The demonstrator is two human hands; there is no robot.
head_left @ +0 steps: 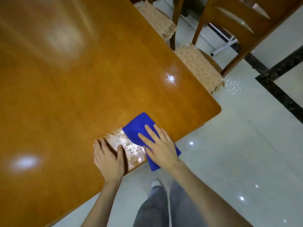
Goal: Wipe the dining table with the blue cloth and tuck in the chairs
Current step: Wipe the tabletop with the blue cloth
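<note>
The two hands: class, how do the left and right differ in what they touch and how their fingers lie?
The left hand rests on bare table; the right hand presses the blue cloth. The left hand's fingers lie close together; the right hand's are spread. Both lie flat at the table's edge.

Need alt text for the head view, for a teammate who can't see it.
The right hand presses the blue cloth flat on the dining table near its corner, the cloth overhanging the edge. The left hand rests flat beside a wet streaked patch. Two cushioned chairs stand at the adjacent side.
</note>
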